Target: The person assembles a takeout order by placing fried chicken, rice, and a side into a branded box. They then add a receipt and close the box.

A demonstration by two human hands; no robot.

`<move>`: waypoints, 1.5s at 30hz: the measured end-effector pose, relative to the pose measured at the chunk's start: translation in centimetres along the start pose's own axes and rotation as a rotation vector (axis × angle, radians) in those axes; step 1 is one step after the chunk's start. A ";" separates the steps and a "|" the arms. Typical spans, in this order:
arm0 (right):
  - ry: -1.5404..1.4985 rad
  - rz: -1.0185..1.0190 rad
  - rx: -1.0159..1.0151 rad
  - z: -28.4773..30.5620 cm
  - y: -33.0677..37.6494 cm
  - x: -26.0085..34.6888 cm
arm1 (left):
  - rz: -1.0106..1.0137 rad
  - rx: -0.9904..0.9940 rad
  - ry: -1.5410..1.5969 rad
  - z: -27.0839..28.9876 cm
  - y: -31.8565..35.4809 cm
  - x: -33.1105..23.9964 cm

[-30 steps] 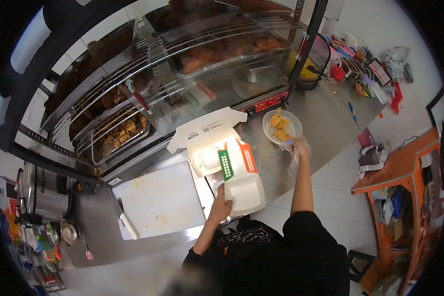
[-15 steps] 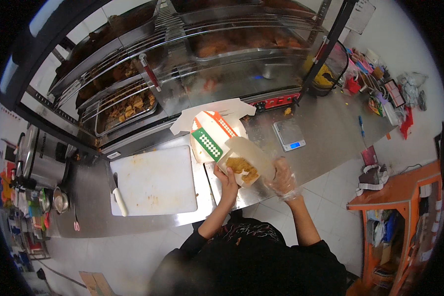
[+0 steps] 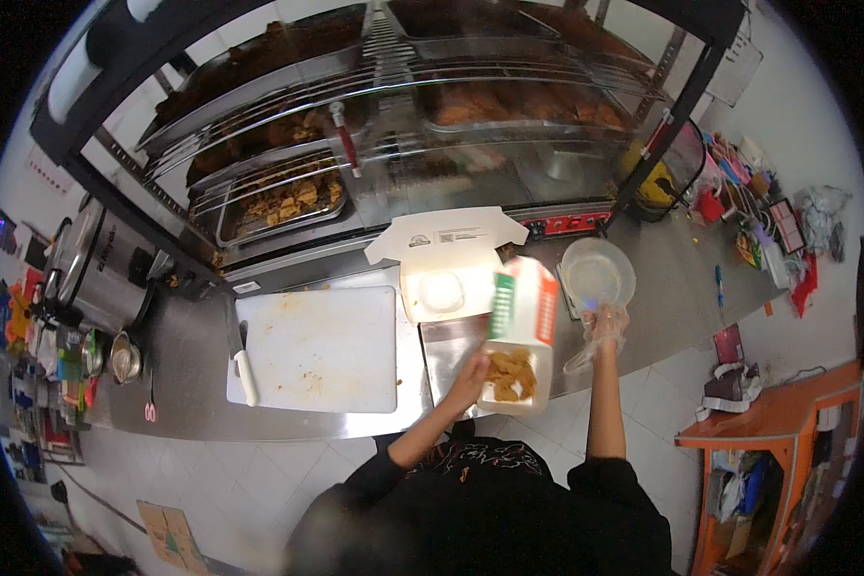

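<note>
My left hand (image 3: 470, 380) is closed around a green, orange and white paper food carton (image 3: 521, 317). The carton tilts toward me, and golden-brown fried pieces (image 3: 511, 374) show in its open mouth. In a clear plastic glove, my right hand (image 3: 603, 329) grips a round translucent plastic bowl (image 3: 598, 272). That bowl is held at the digital scale (image 3: 568, 293), mostly covering it; I cannot tell whether they touch. Left of the carton stands an open white takeaway box (image 3: 411, 278), holding a white rounded mound (image 3: 442, 291).
A white cutting board (image 3: 317, 350) lies to the left, with a white-handled knife (image 3: 245, 370) along its left edge. Behind the counter's work area stands a heated display cabinet (image 3: 422, 173) with trays of fried food. An orange shelf unit (image 3: 768, 422) is at the right.
The carton has swung right and tipped toward me, uncovering the white mound in the takeaway box. My right hand has moved up and right with the translucent bowl, to the scale.
</note>
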State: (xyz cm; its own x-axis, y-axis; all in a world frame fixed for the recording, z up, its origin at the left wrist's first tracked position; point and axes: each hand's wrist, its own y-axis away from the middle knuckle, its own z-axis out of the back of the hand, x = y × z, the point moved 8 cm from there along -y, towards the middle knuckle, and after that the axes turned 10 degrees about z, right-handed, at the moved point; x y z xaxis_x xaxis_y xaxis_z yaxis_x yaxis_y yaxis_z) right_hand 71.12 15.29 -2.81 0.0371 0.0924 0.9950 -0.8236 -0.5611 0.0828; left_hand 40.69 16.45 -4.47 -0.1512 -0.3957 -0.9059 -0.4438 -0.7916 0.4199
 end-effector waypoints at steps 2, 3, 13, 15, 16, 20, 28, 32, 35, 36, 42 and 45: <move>-0.018 -0.065 0.150 0.1 -4.9 -4.4 | 0.051 0.171 -0.098 -1.8 -1.9 -0.3; 0.128 0.010 0.091 1.6 -7.2 -5.3 | 0.115 0.252 -0.149 -2.5 -3.0 -0.5; 0.283 0.713 -0.638 1.5 -0.7 5.7 | -0.181 -0.095 -0.210 9.7 -0.5 -4.1; 0.100 0.998 -0.372 -4.9 5.2 11.7 | -0.162 -0.272 0.038 17.1 3.1 -1.6; -0.104 0.899 -0.122 -8.2 4.6 10.1 | -0.173 -0.418 0.003 20.6 5.0 -1.1; 0.310 1.352 0.635 -26.8 20.3 17.5 | -0.173 -0.929 0.292 34.4 15.7 4.1; 0.719 1.395 0.420 -45.2 26.6 31.2 | -0.238 -1.380 0.205 46.6 27.1 7.8; 0.394 1.667 0.368 -44.6 27.1 31.7 | -0.245 -1.280 0.372 50.7 27.0 9.4; 0.359 1.608 -0.480 -37.3 27.3 30.3 | -0.323 -1.190 0.302 52.0 25.1 8.2; 0.273 1.507 -0.491 -36.6 26.2 30.0 | -0.336 -1.168 0.302 52.5 24.5 8.0; 0.236 1.314 -0.319 -37.8 25.2 28.7 | -0.395 -1.070 0.129 53.5 21.5 4.4; 0.098 1.303 -0.220 -39.8 28.2 28.8 | -0.452 -1.049 0.102 53.2 20.7 3.5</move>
State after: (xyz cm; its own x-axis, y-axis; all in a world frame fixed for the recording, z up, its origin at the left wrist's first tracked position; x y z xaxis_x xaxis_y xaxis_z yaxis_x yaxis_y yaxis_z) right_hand 26.47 34.86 26.02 -0.8785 -0.3451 0.3302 -0.2994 -0.1408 -0.9437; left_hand -16.07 23.46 -1.93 -0.0713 0.0256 -0.9971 0.5227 -0.8504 -0.0593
